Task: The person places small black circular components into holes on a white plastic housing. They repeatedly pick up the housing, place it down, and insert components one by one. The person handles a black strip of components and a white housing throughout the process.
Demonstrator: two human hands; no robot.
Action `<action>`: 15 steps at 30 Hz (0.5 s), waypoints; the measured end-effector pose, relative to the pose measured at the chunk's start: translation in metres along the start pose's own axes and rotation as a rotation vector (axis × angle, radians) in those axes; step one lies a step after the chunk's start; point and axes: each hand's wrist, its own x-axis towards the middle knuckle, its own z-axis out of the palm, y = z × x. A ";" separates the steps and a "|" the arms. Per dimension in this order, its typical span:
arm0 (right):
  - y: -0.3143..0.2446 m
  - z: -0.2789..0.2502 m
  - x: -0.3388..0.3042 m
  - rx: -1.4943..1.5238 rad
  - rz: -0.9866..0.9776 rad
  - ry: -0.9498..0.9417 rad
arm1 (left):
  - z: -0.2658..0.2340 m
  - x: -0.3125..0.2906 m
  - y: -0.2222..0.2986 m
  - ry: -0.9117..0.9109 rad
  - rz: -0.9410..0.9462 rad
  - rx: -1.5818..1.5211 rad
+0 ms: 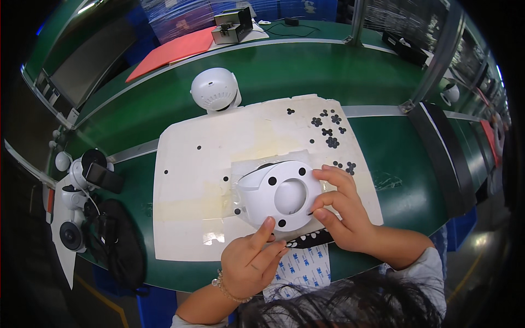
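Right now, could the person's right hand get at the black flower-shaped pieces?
Probably yes: the right hand is near the black flower-shaped pieces, with nothing tall between them, though its fingers are at the white device.

Black dot: mostly hidden by right hand | printed sheet, worktop's near edge: partly covered by hair | items past right edge: too blurred for me

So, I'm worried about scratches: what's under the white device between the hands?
A whitish packing sheet, lying on a pale board, shows past the upper edge of the white device. What touches its underside is covered and can't be seen.
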 end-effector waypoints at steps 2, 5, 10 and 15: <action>0.001 0.001 0.000 -0.006 -0.003 0.000 | 0.000 0.000 0.000 -0.001 0.003 0.005; 0.001 0.002 -0.001 -0.026 -0.011 0.007 | 0.001 0.000 -0.001 -0.003 -0.002 0.011; 0.001 -0.001 -0.003 -0.176 -0.087 0.029 | 0.002 0.002 0.000 0.007 -0.012 0.029; 0.003 -0.008 -0.004 -0.523 -0.369 0.060 | 0.003 -0.001 0.000 0.021 -0.019 0.068</action>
